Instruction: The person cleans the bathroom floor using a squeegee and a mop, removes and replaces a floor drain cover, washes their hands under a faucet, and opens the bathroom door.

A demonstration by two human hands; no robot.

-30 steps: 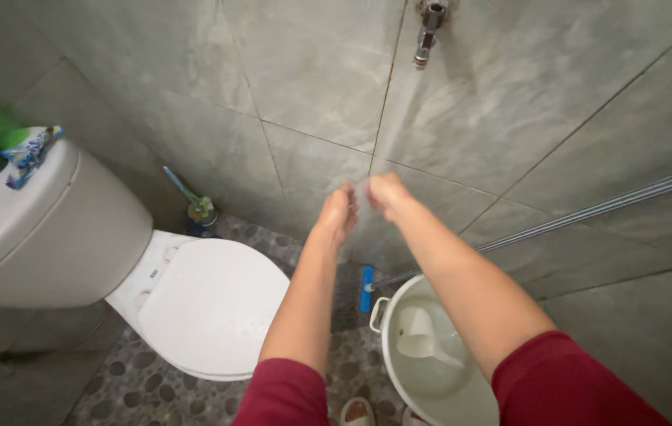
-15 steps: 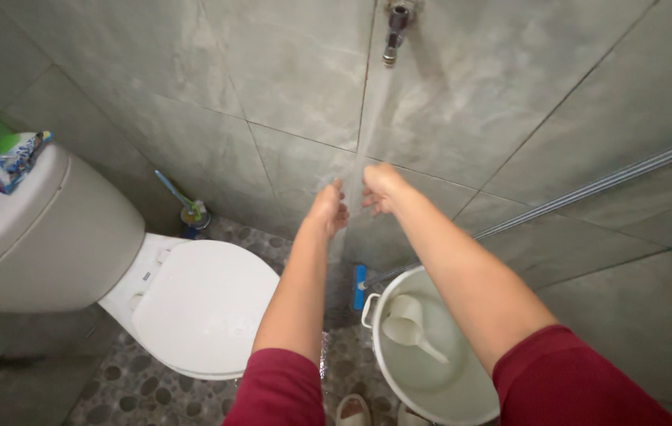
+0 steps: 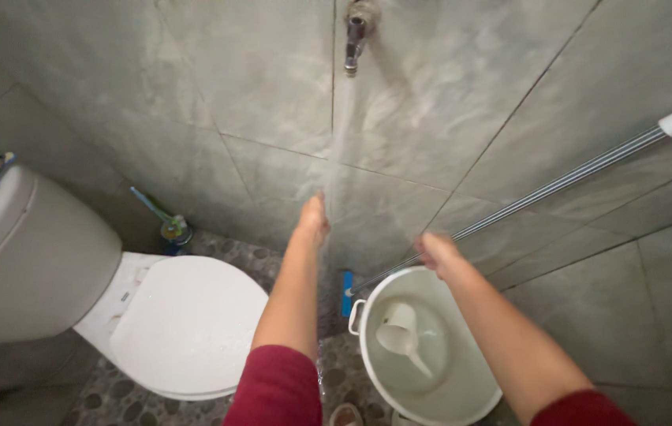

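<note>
Our left hand (image 3: 312,217) reaches up, fingers loose and grasping nothing, into the water stream (image 3: 338,150) falling from the wall tap (image 3: 355,35). Our right hand (image 3: 434,251) hangs slack over the white bucket's (image 3: 462,398) far rim, holding nothing. A dipper (image 3: 401,331) lies inside. A mop handle (image 3: 557,185) leans along the wall; the toilet (image 3: 174,327) stands left.

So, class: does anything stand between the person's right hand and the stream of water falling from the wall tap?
Nothing visible does. The right hand hangs above the white bucket, with open air between it and the stream, which the left hand touches.
</note>
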